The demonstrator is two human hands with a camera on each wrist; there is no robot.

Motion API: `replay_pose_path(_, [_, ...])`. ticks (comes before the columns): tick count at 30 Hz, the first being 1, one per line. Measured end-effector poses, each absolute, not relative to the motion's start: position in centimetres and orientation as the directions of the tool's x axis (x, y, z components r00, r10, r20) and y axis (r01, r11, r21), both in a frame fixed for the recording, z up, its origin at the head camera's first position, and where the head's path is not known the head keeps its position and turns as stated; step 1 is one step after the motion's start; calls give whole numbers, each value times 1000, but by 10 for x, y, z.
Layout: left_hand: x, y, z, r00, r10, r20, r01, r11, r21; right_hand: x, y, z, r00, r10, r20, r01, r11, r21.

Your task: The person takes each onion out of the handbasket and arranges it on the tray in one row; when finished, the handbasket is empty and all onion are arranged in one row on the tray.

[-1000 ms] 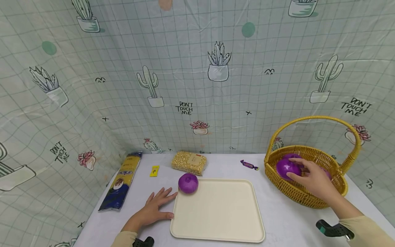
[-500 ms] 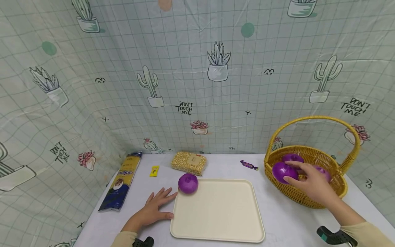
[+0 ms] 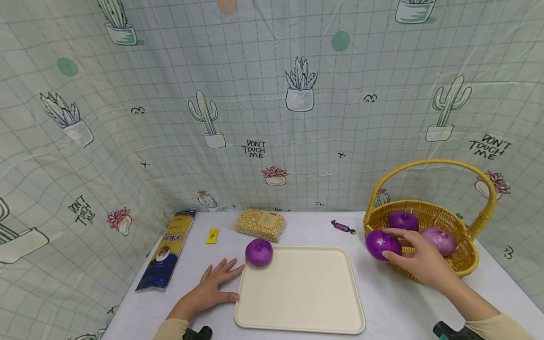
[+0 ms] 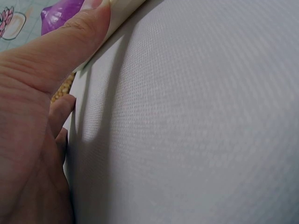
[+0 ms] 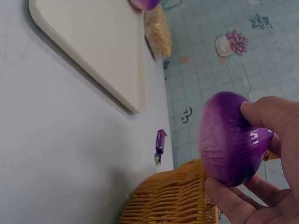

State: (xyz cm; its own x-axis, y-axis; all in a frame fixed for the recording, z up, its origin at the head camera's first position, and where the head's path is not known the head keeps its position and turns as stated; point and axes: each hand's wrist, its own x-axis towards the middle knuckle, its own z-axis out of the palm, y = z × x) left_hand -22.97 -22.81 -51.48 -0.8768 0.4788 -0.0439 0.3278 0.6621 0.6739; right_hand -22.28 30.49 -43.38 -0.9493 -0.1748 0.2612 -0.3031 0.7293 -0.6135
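Note:
My right hand [image 3: 420, 259] grips a glossy purple onion [image 3: 383, 245] between thumb and fingers, over the near left rim of the yellow wicker basket [image 3: 467, 269]. In the right wrist view this onion [image 5: 226, 140] is raised above the table. Two more onions lie inside the basket, a dark purple one [image 3: 403, 220] and a paler one [image 3: 440, 241]. On the left, my left hand [image 3: 212, 287] lies with fingers spread, thumb and index fingertip at the left edge of the cream tray [image 3: 306, 293]. Another purple onion [image 3: 259, 252] sits at the tray's far left corner.
Behind the tray lies a bag of yellow kernels [image 3: 260, 225], with a small yellow packet [image 3: 212, 235] to its left. A blue and gold pouch [image 3: 166, 250] lies at the far left. A purple wrapped candy [image 3: 343, 227] is left of the basket, whose tall handle [image 3: 433, 161] arches over it.
The onion in my right hand has come from inside the basket leftward and toward me, over the rim. The two onions remaining there now show more fully. My left hand stays where it was.

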Motion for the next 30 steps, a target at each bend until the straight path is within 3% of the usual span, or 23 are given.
replay_pose_path(23, [-230, -227, -514, -878, 477, -43, 325, 661, 677, -219, 269, -459, -943, -211, 258, -332, 662, -672])
replay_pose_path(30, [-229, -227, -513, -881, 471, -49, 318, 665, 676, -220, 256, -468, -947, -230, 225, -319, 576, -753])
